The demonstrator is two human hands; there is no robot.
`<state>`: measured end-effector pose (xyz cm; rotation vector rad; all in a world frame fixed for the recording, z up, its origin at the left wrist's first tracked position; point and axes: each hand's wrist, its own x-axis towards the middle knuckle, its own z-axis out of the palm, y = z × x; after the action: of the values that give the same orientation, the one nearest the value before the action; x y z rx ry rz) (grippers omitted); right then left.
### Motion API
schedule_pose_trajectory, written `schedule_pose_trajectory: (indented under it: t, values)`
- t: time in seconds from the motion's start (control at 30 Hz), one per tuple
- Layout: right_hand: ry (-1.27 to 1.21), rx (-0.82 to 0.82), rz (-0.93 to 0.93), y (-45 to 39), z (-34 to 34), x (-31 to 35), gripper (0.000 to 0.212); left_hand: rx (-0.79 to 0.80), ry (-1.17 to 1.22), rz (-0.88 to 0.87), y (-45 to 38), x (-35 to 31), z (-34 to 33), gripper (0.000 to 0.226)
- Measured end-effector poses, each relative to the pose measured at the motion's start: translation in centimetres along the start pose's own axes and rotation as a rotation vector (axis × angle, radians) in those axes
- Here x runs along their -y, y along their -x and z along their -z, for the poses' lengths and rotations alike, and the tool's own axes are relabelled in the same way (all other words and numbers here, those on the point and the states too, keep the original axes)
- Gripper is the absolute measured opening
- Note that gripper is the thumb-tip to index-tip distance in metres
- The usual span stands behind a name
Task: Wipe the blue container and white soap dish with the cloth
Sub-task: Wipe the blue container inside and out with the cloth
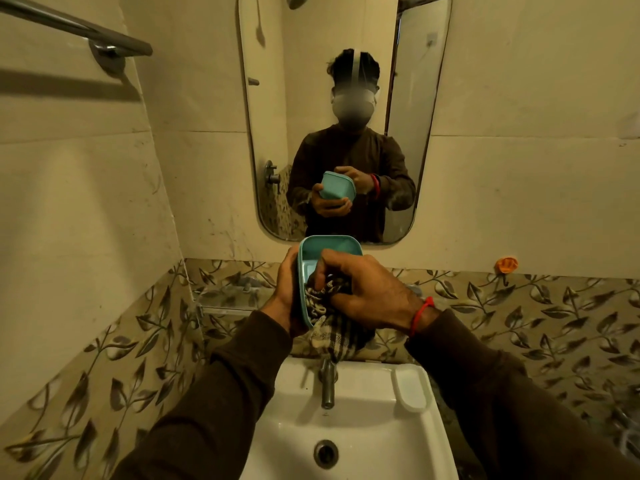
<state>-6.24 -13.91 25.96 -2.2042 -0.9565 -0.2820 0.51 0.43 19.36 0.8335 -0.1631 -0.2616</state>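
Note:
My left hand (287,292) grips the blue container (323,249) from its left side and holds it up above the sink, its open side facing me. My right hand (363,289) grips a checked cloth (325,323) and pushes it inside the container; the cloth's loose end hangs down below. The white soap dish (408,388) lies on the sink's right rear ledge, apart from both hands.
A white sink (349,431) with a metal tap (327,384) and a drain (325,453) is directly below. A mirror (343,98) on the wall reflects a person. A towel bar (76,27) sticks out at the upper left. An orange hook (506,265) is on the right wall.

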Motion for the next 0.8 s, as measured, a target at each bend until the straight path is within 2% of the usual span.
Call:
schedule_pose_trajectory:
  t: [0.1,0.2,0.27,0.43,0.6,0.7,0.8]
  values:
    - [-0.006,-0.027,-0.048,-0.8,0.2,0.0,0.023,-0.017,0.05,0.07,-0.5,0.1,0.2,0.072]
    - [0.034,-0.235,-0.121,-1.8,0.4,-0.1,0.025,0.005,0.026,0.178,-0.1,0.3,0.3,0.074]
    - [0.111,-0.298,-0.15,-2.5,0.8,-0.2,0.025,0.047,0.024,0.266,0.4,0.8,0.4,0.078]
    - [0.379,-0.078,-0.201,-3.4,0.2,0.1,0.032,0.027,0.005,0.273,0.7,1.2,0.5,0.073]
    - [0.422,0.026,-0.238,-3.2,-0.3,0.3,0.036,0.054,0.048,0.294,1.1,1.7,0.6,0.067]
    - [0.387,0.109,-0.15,-2.6,0.3,0.5,0.028,0.019,0.038,0.307,1.4,1.8,1.0,0.072]
    - [0.338,0.266,-0.071,-1.9,0.9,0.8,0.026,-0.008,0.027,0.283,1.5,1.5,1.4,0.065]
